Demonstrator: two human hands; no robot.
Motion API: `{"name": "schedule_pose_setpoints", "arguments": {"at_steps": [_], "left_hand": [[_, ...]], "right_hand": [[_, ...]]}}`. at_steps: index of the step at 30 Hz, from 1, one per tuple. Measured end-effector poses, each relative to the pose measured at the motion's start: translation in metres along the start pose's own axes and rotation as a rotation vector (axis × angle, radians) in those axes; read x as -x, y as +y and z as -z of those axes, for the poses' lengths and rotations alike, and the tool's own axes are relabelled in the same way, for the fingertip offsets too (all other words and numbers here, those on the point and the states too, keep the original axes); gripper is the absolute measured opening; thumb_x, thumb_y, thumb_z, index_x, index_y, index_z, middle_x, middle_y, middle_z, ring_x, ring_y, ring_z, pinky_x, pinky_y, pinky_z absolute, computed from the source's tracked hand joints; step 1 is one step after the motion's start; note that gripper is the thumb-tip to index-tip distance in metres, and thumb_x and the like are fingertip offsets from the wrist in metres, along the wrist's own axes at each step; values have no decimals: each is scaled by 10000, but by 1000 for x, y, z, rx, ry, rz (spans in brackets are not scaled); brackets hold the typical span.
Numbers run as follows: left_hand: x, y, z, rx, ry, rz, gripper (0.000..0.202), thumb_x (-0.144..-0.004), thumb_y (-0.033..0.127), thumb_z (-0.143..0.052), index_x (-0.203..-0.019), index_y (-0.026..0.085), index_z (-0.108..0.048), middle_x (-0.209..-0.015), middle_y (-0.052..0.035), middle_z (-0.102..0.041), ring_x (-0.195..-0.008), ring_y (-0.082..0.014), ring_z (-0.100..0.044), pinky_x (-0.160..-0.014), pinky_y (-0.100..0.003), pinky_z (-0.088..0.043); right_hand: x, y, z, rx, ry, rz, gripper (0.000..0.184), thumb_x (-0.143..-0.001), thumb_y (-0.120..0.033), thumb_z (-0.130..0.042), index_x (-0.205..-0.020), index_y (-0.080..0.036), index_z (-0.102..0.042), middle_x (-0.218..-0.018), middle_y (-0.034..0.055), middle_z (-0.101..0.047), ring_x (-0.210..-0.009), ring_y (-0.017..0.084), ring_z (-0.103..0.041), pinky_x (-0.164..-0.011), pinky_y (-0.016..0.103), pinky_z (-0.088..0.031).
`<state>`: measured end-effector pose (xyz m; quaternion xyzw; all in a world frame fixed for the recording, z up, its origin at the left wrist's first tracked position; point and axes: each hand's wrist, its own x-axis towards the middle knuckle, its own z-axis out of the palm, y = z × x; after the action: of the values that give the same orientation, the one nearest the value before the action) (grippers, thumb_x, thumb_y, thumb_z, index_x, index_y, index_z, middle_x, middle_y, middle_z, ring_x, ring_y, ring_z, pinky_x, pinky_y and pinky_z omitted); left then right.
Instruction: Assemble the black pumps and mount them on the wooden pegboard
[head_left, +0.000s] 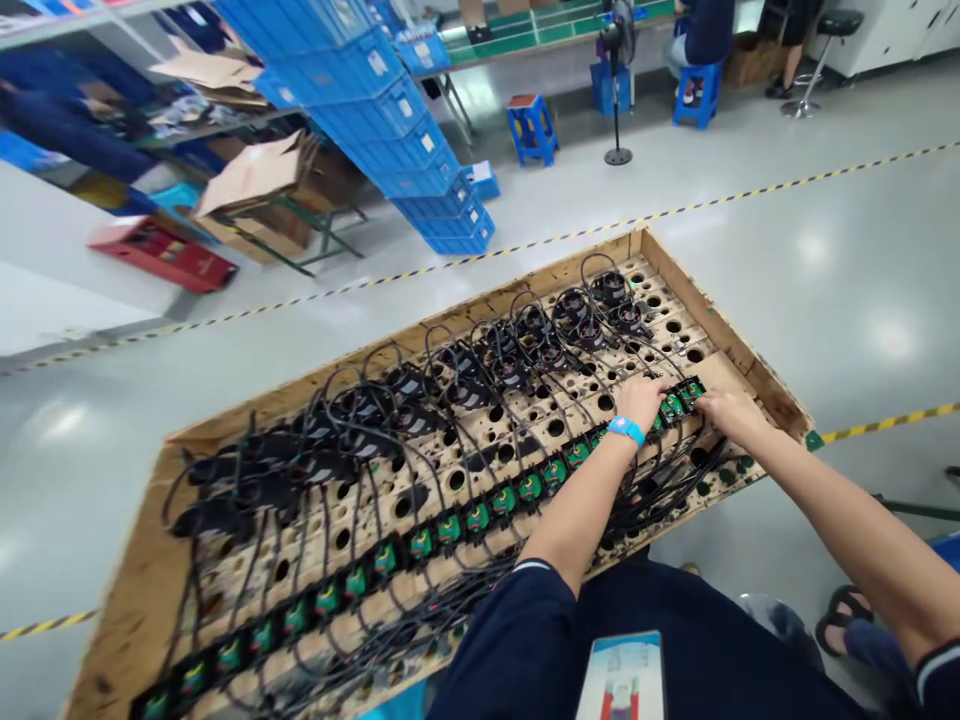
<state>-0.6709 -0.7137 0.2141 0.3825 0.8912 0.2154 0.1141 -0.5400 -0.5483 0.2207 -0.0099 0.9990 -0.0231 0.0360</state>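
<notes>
A row of small black cases with green circuit boards runs lengthwise through a shallow wooden tray. At the row's right end, my left hand, with a blue band on its wrist, has its fingers curled against the edge of a black case. Facing it, my right hand has its fingertips pressed together at the last case; whatever lies between them is too small to make out. Black cables lead from the cases and bunch along the tray's near side, below my hands.
Round black units with looped cables fill the tray's far side, over a board full of holes. Beyond stand stacked blue crates, a fan, blue stools and a seated person. A badge hangs before me.
</notes>
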Motion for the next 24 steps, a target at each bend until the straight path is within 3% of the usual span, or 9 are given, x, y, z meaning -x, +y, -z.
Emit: {"name": "schedule_pose_setpoints", "arguments": {"at_steps": [3, 8, 11, 14, 17, 24], "left_hand": [[-11, -10, -6, 38, -54, 31, 136, -898, 219, -639, -1001, 258, -720, -1012, -15, -734, -981, -160, -655, -873, -260, -482], [-16, -14, 0, 22, -94, 44, 198, -859, 224, -677, -1050, 271, -675, -964, -11, -736, -942, -186, -673, -880, -298, -492], [-20, -12, 12, -5, -117, -6, 213, -811, 322, -751, -1011, 276, -697, -991, -22, -726, -990, -214, -669, -943, -338, -481], [-29, -6, 19, -8, -64, -76, 260, -840, 452, -712, -1006, 252, -724, -1074, -61, -703, -1022, -223, -656, -964, -347, -480], [-43, 3, 12, 39, -35, -150, 260, -914, 431, -625, -1059, 246, -735, -1078, -66, -711, -1015, -206, -655, -979, -333, -477], [-57, 6, -18, 80, -123, -217, 167, -924, 262, -611, -1021, 214, -739, -1027, -62, -736, -971, -193, -659, -931, -306, -493]], "right_hand": [[-2, -4, 0, -6, -20, -12, 165, -937, -159, -542, -931, -173, -707, -905, 84, -705, -933, 211, -617, -822, 307, -428], [-2, -21, 2, -17, 9, -56, 189, -945, -153, -521, -930, -154, -709, -901, 104, -691, -935, 224, -592, -842, 326, -411], [-1, -42, 0, -34, 51, -23, 233, -989, -194, -481, -1010, -183, -712, -974, 95, -697, -992, 223, -572, -864, 324, -401], [-2, -59, -5, -44, 63, -3, 217, -985, -181, -498, -970, -189, -714, -940, 84, -700, -962, 221, -579, -856, 328, -394], [-7, -67, -8, -47, 51, -27, 165, -943, -135, -550, -888, -160, -703, -881, 93, -692, -926, 232, -594, -850, 337, -392], [-10, -70, -9, -103, -1, -82, 157, -937, -121, -558, -887, -150, -704, -870, 87, -686, -913, 225, -606, -857, 333, -400]]}}
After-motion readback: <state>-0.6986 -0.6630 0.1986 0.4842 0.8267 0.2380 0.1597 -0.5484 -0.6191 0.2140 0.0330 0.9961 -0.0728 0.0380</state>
